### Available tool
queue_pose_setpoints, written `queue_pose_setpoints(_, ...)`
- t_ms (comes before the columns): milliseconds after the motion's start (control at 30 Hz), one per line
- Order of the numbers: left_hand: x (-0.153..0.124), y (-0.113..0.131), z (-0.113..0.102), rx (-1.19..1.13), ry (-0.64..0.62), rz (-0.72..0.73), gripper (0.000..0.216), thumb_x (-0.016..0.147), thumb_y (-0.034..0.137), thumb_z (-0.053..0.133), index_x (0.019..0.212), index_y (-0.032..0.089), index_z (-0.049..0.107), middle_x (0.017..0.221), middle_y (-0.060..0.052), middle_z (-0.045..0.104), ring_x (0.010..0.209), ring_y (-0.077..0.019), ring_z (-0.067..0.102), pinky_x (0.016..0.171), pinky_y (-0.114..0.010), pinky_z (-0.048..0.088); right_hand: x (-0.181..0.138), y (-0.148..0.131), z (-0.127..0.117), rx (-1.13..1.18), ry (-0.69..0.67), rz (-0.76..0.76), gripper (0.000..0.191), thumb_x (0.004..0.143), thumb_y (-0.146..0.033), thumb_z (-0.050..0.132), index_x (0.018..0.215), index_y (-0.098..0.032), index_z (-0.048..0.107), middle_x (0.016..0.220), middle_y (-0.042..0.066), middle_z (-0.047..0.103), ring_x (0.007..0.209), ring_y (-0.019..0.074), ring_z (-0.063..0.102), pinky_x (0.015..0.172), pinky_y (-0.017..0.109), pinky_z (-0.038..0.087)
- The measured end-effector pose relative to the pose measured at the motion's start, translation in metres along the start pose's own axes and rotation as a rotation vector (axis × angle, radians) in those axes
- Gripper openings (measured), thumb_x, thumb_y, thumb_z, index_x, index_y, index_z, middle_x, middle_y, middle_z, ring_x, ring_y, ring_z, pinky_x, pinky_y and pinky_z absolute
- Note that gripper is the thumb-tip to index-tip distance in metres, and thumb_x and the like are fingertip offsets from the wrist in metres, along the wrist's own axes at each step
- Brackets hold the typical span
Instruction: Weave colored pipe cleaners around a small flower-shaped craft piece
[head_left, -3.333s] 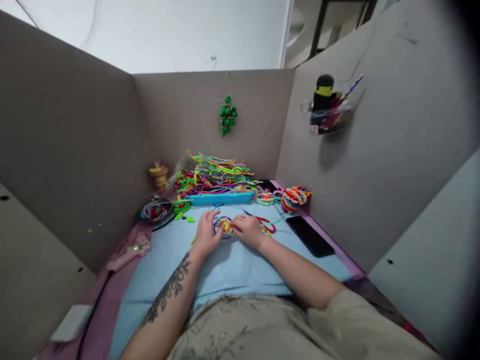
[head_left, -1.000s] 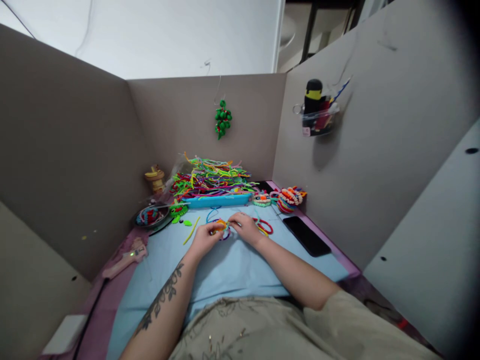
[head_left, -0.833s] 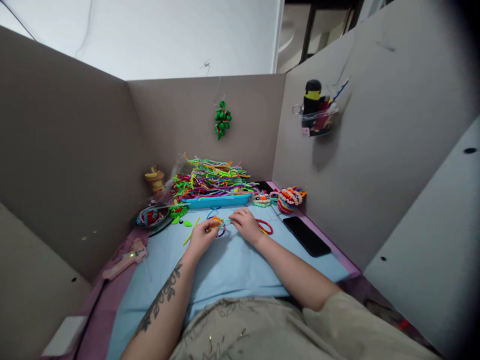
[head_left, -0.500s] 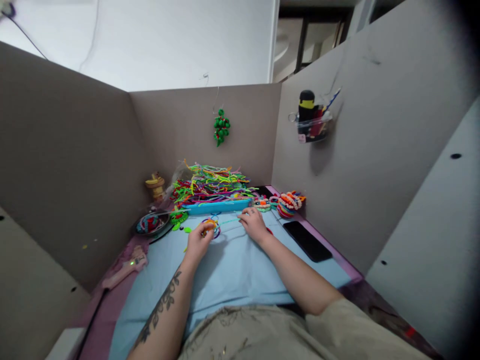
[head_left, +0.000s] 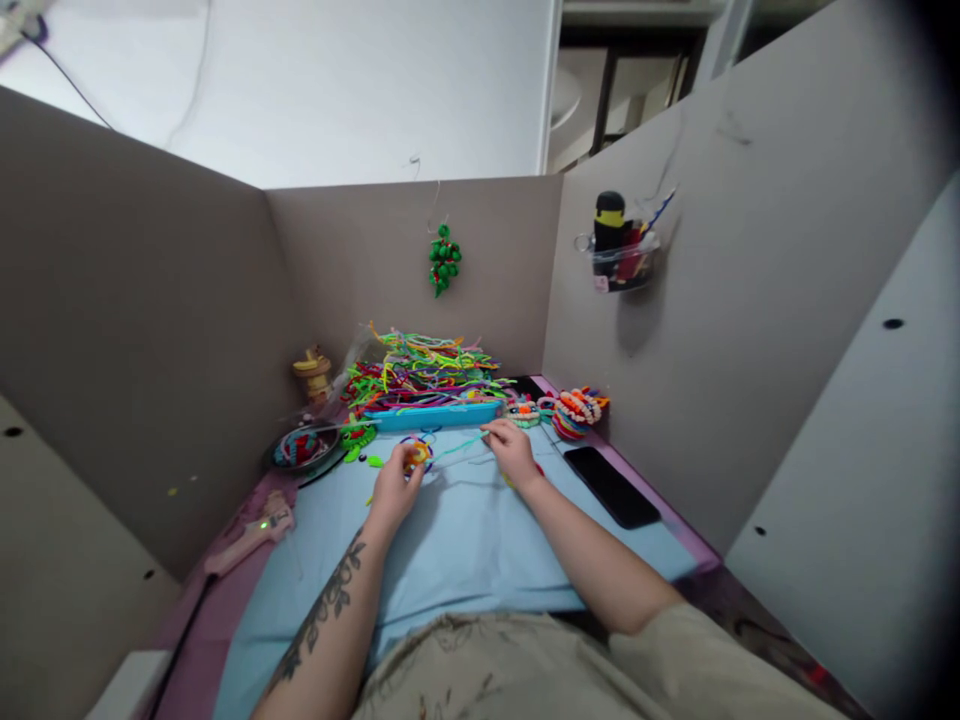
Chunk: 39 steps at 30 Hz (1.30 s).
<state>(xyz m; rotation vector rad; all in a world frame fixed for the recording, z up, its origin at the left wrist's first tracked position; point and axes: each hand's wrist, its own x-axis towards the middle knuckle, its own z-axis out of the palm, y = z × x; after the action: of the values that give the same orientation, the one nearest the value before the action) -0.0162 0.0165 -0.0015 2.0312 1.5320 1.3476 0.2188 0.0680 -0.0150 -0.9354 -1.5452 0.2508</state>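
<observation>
I am holding a small coiled pipe-cleaner piece (head_left: 415, 455), orange and yellow inside a purple ring, with my left hand (head_left: 391, 487). My left fingers (head_left: 407, 470) are curling closed around its near edge, and the piece is sitting low over the light blue mat (head_left: 465, 550), just in front of the blue tray (head_left: 435, 415). My right hand (head_left: 513, 452) is lying palm down on the mat, off to the right of the piece and apart from my left hand. Its fingers (head_left: 493, 432) are pressing together on the far end of a pale green pipe-cleaner strand (head_left: 459, 447), which is running slack from the coiled piece across to them.

Behind the tray, a heap of loose pipe cleaners (head_left: 424, 368) is filling the back corner of the tabletop (head_left: 679, 535). A dark bowl (head_left: 304, 447) is sitting to the left of the tray, with a yellow spool (head_left: 313, 370) behind it and a pink glue gun (head_left: 251, 525) nearer to me. Some finished beaded-looking pieces (head_left: 574, 410) are lying at the right end of the tray, and a black phone (head_left: 611, 485) is lying flat beside my right forearm. A green ornament (head_left: 445, 258) is hanging on the back partition, and a clear holder (head_left: 621, 255) is hanging on the right one.
</observation>
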Motion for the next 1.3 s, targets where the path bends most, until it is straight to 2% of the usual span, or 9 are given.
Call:
queue_pose_setpoints(100, 0.002, -0.003, 0.003, -0.078, 0.037, -0.027, 0.022, 0.074, 0.029, 0.055, 0.093, 0.019, 0.049, 0.09, -0.005, 0.062, 0.077, -0.0176, 0.06, 0.07, -0.031, 0.046, -0.003, -0.018, 0.004, 0.156, -0.024, -0.009, 0.018, 0.079, -0.019, 0.052, 0.085, -0.021, 0.069, 0.087, 0.005, 0.064, 0.082, 0.016, 0.06, 0.076, 0.03, 0.049)
queue_pose_setpoints(233, 0.004, -0.006, 0.007, -0.241, 0.024, -0.091, 0.024, 0.071, 0.029, 0.058, 0.089, 0.017, 0.048, 0.083, -0.004, 0.061, 0.073, -0.0163, 0.06, 0.066, -0.028, 0.045, -0.004, -0.03, 0.005, 0.247, -0.027, 0.022, 0.016, 0.077, -0.019, 0.055, 0.083, -0.021, 0.07, 0.084, 0.006, 0.066, 0.082, 0.0166, 0.061, 0.075, 0.031, 0.049)
queue_pose_setpoints(433, 0.003, 0.006, 0.003, -0.391, -0.056, -0.165, 0.029, 0.071, 0.031, 0.06, 0.09, 0.018, 0.044, 0.074, -0.001, 0.06, 0.064, -0.0138, 0.058, 0.06, -0.025, 0.042, -0.003, -0.018, 0.005, 0.245, -0.087, 0.044, 0.015, 0.075, -0.018, 0.057, 0.082, -0.021, 0.07, 0.086, 0.006, 0.066, 0.084, 0.0172, 0.061, 0.077, 0.031, 0.049)
queue_pose_setpoints(633, 0.003, 0.01, 0.001, -0.475, -0.065, -0.191, 0.032, 0.068, 0.033, 0.064, 0.089, 0.018, 0.045, 0.077, -0.001, 0.061, 0.067, -0.0142, 0.059, 0.062, -0.026, 0.042, -0.001, -0.005, 0.002, 0.246, -0.172, 0.023, 0.018, 0.075, -0.017, 0.053, 0.081, -0.02, 0.07, 0.085, 0.006, 0.066, 0.085, 0.0171, 0.059, 0.078, 0.031, 0.047)
queue_pose_setpoints(800, 0.003, 0.005, 0.004, -0.537, -0.121, -0.13, 0.03, 0.069, 0.029, 0.064, 0.091, 0.018, 0.047, 0.085, -0.003, 0.061, 0.078, -0.0161, 0.059, 0.068, -0.027, 0.043, -0.001, -0.001, 0.003, 0.401, -0.298, 0.172, 0.015, 0.075, -0.023, 0.055, 0.082, -0.019, 0.069, 0.084, 0.004, 0.065, 0.074, 0.015, 0.059, 0.07, 0.029, 0.048)
queue_pose_setpoints(1000, -0.001, 0.011, 0.004, -0.597, -0.259, -0.089, 0.031, 0.068, 0.028, 0.066, 0.092, 0.018, 0.049, 0.085, -0.003, 0.061, 0.077, -0.0159, 0.059, 0.069, -0.028, 0.043, -0.002, -0.018, 0.004, 0.542, -0.422, 0.315, 0.021, 0.072, -0.035, 0.061, 0.079, -0.016, 0.068, 0.068, 0.003, 0.065, 0.065, 0.015, 0.059, 0.066, 0.029, 0.046)
queue_pose_setpoints(1133, -0.002, 0.015, 0.006, -0.586, -0.203, -0.064, 0.029, 0.07, 0.027, 0.064, 0.092, 0.018, 0.048, 0.083, -0.003, 0.06, 0.074, -0.0152, 0.059, 0.067, -0.027, 0.044, -0.004, -0.033, 0.005, 0.538, -0.449, 0.334, 0.022, 0.068, -0.035, 0.065, 0.077, -0.015, 0.066, 0.066, 0.002, 0.063, 0.064, 0.0143, 0.057, 0.063, 0.027, 0.044)
queue_pose_setpoints(1300, -0.003, 0.022, 0.012, -0.543, -0.119, -0.049, 0.027, 0.072, 0.027, 0.062, 0.091, 0.019, 0.045, 0.084, -0.002, 0.058, 0.072, -0.0146, 0.059, 0.068, -0.029, 0.047, -0.013, -0.043, 0.015, 0.602, -0.373, 0.36, 0.023, 0.065, -0.031, 0.069, 0.081, -0.017, 0.059, 0.07, -0.002, 0.059, 0.064, 0.0117, 0.054, 0.06, 0.023, 0.041)
